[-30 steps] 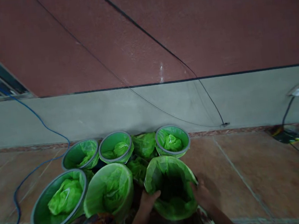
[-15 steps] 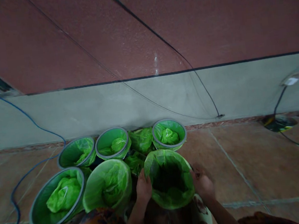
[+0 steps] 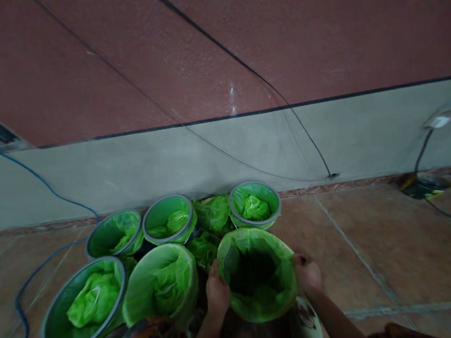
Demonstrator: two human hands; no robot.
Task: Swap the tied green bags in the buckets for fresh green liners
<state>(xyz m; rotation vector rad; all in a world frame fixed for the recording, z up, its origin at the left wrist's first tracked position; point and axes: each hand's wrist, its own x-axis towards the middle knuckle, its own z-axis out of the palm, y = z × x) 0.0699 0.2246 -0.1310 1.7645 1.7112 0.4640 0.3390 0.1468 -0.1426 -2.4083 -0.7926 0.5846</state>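
Note:
A bin lined with a green plastic bag (image 3: 259, 300) stands right in front of me, its mouth open and dark inside. My left hand (image 3: 217, 293) grips the bag's left rim. On the opposite side my right hand (image 3: 308, 274) holds the right rim. Both hands press the green plastic down over the bin's edge.
Several other round bins with green liners (image 3: 163, 283) cluster to the left and behind, against a grey and maroon wall (image 3: 208, 154). A blue cable (image 3: 38, 264) trails over the tiled floor at left. A black wire and a small device (image 3: 423, 186) lie at the right.
Both hands slid from the bag's lower front up to its sides and now grip the rim. The bag's mouth has become rounder and fits the bin.

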